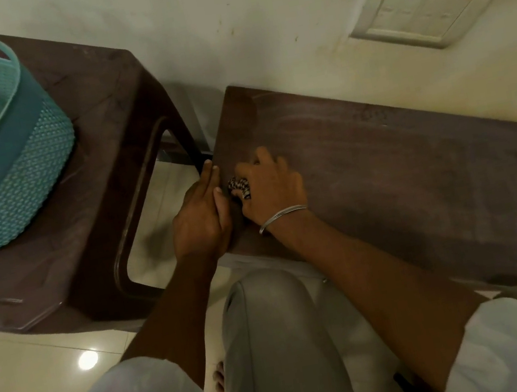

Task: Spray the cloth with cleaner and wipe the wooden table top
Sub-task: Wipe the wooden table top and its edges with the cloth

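Observation:
The dark wooden table top [402, 177] stands against the wall on the right. At its left edge my right hand [271, 188], with a metal bangle on the wrist, grips a small bunched checkered cloth [239, 187] and presses it onto the wood. My left hand [202, 217] lies flat with straight fingers along the table's left edge, right beside the cloth. Most of the cloth is hidden under my right hand. No spray bottle is clearly visible.
A brown plastic stool [98, 155] stands to the left with a teal woven basket [19, 162] on it; something blue lies inside. A switch plate [421, 11] is on the wall. My knee in grey trousers [277, 348] is below the table edge, over glossy floor tiles.

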